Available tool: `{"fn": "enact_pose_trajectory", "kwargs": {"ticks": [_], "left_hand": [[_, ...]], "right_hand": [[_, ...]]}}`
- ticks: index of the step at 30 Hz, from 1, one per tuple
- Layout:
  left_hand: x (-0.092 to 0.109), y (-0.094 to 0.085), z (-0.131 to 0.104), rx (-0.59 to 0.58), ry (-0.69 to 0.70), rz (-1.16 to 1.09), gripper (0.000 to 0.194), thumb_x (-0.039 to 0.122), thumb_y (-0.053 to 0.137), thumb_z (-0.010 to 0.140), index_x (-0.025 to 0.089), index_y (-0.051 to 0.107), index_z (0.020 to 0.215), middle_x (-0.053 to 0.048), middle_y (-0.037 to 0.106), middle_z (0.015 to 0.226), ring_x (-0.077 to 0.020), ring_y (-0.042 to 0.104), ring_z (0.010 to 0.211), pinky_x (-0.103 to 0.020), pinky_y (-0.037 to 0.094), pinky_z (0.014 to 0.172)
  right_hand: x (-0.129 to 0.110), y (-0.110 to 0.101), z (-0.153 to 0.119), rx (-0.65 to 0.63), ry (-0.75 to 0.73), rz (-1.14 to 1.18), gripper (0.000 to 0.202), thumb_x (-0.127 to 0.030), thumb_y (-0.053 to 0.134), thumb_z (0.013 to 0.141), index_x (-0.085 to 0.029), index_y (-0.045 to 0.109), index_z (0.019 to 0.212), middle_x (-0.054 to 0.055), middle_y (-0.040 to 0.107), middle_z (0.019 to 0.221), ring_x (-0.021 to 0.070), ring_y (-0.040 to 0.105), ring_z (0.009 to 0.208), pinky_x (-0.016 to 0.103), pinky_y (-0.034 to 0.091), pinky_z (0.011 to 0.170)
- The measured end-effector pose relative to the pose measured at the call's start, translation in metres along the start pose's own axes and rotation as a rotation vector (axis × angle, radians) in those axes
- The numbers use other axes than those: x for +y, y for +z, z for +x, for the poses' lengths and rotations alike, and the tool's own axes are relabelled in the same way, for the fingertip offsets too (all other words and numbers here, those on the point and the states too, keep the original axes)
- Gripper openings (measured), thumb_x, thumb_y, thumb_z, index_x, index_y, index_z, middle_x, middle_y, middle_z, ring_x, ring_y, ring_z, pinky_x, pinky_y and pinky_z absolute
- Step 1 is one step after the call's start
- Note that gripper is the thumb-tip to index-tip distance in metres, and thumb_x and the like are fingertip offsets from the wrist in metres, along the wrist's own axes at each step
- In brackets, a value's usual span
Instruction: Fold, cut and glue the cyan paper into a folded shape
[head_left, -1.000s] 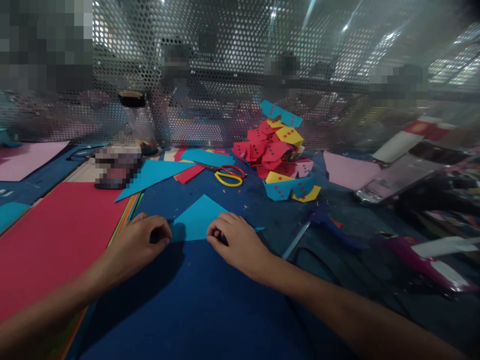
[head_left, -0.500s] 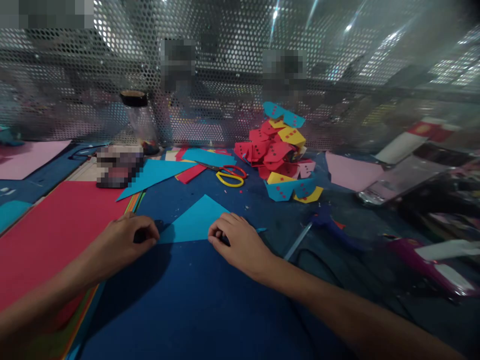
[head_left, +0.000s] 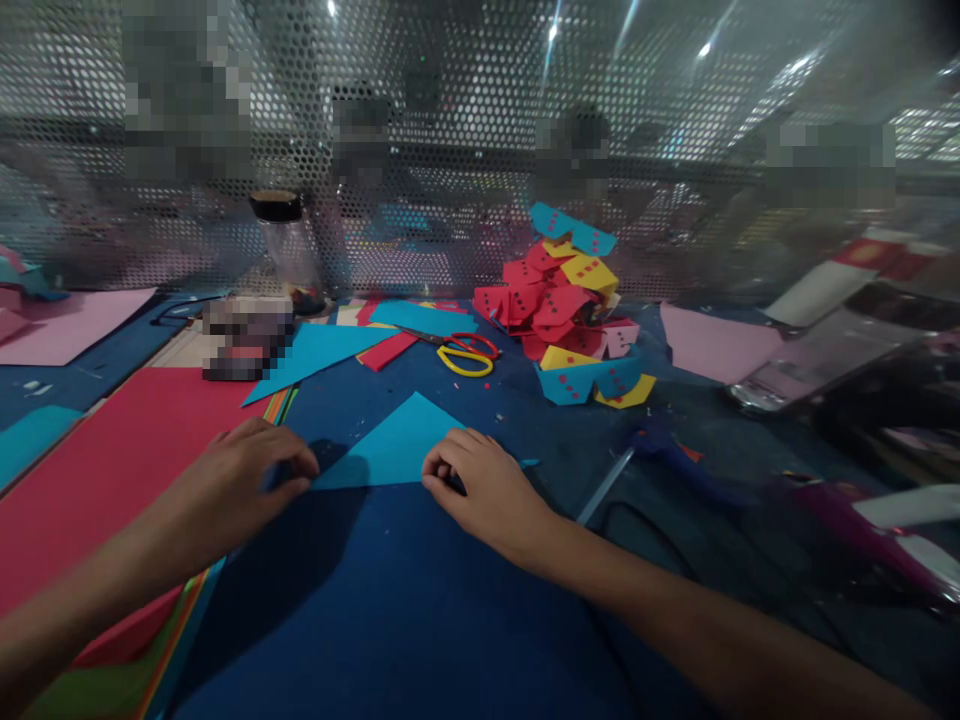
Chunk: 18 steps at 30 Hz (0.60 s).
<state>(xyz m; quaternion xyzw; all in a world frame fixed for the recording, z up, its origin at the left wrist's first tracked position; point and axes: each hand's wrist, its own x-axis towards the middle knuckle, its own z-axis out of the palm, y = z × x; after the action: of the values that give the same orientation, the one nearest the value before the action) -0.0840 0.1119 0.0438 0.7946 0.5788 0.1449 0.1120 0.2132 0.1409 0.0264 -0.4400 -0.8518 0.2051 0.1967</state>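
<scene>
A blue paper triangle (head_left: 397,445) lies on the dark blue table between my hands, its peak pointing away from me. At its left corner, my left hand (head_left: 266,470) has the fingertips curled with thumb and fingers a little apart; whether they grip the corner is hard to see. My right hand (head_left: 484,485) rests on the right part of the triangle, fingers curled together at its lower edge and covering the right corner. Beyond the triangle are scissors (head_left: 465,355) with red and yellow handles.
Red paper sheets (head_left: 97,440) are stacked at left, with a phone (head_left: 247,345) and a lidded jar (head_left: 289,250) behind. Folded dotted paper pieces (head_left: 551,300) are heaped at back centre. A blue glue gun (head_left: 675,465) and a purple tool (head_left: 862,530) lie right.
The view has shifted slightly, moving the table items a little to the right in the picture. My left thumb and fingers look slightly more spread; my right hand keeps its place on the triangle.
</scene>
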Motion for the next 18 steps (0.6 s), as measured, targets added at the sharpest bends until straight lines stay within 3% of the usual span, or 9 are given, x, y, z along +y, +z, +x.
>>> {"fn": "enact_pose_trajectory", "kwargs": {"ticks": [2, 5, 8, 13, 18], "left_hand": [[0.014, 0.000, 0.001, 0.062, 0.146, 0.045, 0.017, 0.032, 0.054, 0.093, 0.026, 0.069, 0.093, -0.006, 0.073, 0.099, -0.0279, 0.065, 0.099, -0.041, 0.050, 0.084], [0.038, 0.007, 0.005, -0.005, 0.347, 0.140, 0.022, 0.021, 0.047, 0.097, 0.025, 0.068, 0.103, -0.005, 0.071, 0.099, -0.0238, 0.066, 0.091, -0.037, 0.049, 0.079], [0.055, 0.018, 0.011, -0.090, 0.433, 0.317, 0.022, 0.012, 0.048, 0.096, 0.022, 0.067, 0.100, -0.006, 0.068, 0.091, -0.0247, 0.063, 0.081, -0.038, 0.047, 0.072], [0.057, 0.029, 0.013, -0.130, 0.483, 0.389, 0.023, 0.002, 0.052, 0.091, 0.019, 0.065, 0.098, -0.007, 0.066, 0.094, -0.0247, 0.062, 0.082, -0.037, 0.048, 0.073], [0.052, 0.030, 0.011, -0.097, 0.505, 0.389, 0.027, 0.004, 0.041, 0.096, 0.018, 0.065, 0.098, -0.009, 0.065, 0.098, -0.0259, 0.060, 0.083, -0.041, 0.050, 0.073]], "right_hand": [[-0.001, 0.000, 0.000, 0.002, -0.008, -0.007, 0.009, -0.015, 0.066, 0.091, -0.020, 0.065, 0.083, 0.001, 0.066, 0.089, 0.0165, 0.057, 0.085, 0.033, 0.040, 0.081], [-0.003, -0.001, -0.001, -0.008, -0.016, -0.035, 0.009, -0.014, 0.065, 0.091, -0.019, 0.065, 0.084, 0.001, 0.066, 0.090, 0.0172, 0.057, 0.087, 0.033, 0.040, 0.082], [-0.004, -0.004, -0.003, -0.024, -0.052, -0.084, 0.008, -0.014, 0.064, 0.093, -0.019, 0.065, 0.087, 0.003, 0.067, 0.095, 0.0180, 0.058, 0.091, 0.033, 0.042, 0.082], [0.000, -0.008, -0.005, -0.014, -0.182, -0.263, 0.004, -0.022, 0.063, 0.097, -0.018, 0.065, 0.097, 0.006, 0.068, 0.103, 0.0221, 0.059, 0.097, 0.037, 0.042, 0.083], [0.004, -0.012, -0.004, -0.015, -0.262, -0.397, 0.010, -0.027, 0.062, 0.099, -0.018, 0.066, 0.098, 0.007, 0.069, 0.103, 0.0229, 0.059, 0.095, 0.037, 0.039, 0.080]]}}
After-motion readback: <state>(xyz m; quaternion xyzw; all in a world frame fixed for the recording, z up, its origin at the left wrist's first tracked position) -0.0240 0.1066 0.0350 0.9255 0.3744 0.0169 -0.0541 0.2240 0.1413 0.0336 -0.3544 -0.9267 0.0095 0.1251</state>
